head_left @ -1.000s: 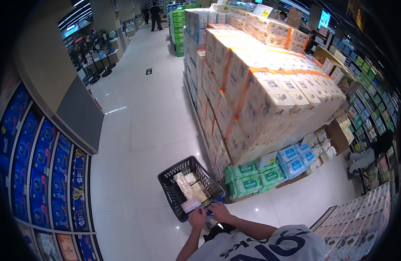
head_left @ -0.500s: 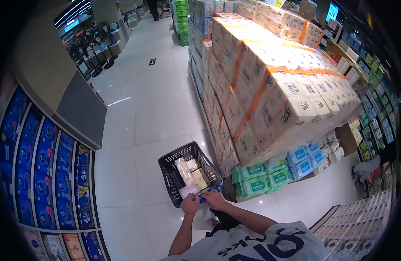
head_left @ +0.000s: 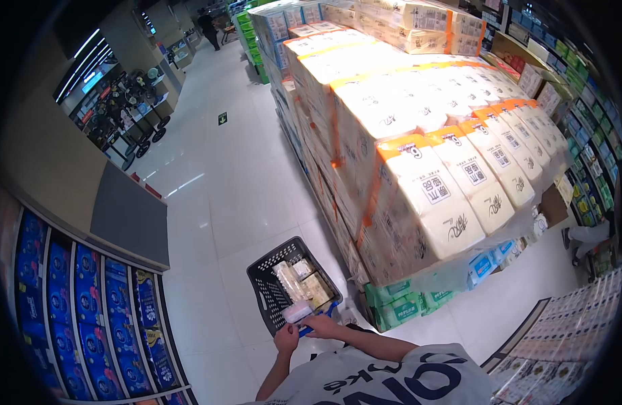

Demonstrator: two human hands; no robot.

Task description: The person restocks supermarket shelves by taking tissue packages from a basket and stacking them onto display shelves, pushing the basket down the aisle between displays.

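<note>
A black shopping basket (head_left: 262, 295) with perforated sides is in front of me, tilted in the view. It has a blue handle (head_left: 304, 331) on the side nearest me. My left hand (head_left: 286, 339) is closed at the handle's left end, its grip partly hidden. Farther right along the same handle, my right hand (head_left: 322, 327) is wrapped around it. Inside the basket lie a long clear-wrapped pack (head_left: 289, 281), a yellowish pack (head_left: 316, 290) and a small white pack (head_left: 302, 268). A pinkish-white pack (head_left: 297, 311) lies close to my left hand.
A tall stack of wrapped tissue packs (head_left: 419, 196) borders the aisle on the right, above green wipe packs (head_left: 402, 310). Shelves of blue packs (head_left: 88, 290) line the left. Another person (head_left: 208, 30) stands far ahead; part of someone (head_left: 588, 234) shows at right.
The tissue stack looms larger and closer on the right, and the left shelves have shifted lower in view. Both hands stay at the basket's handle.
</note>
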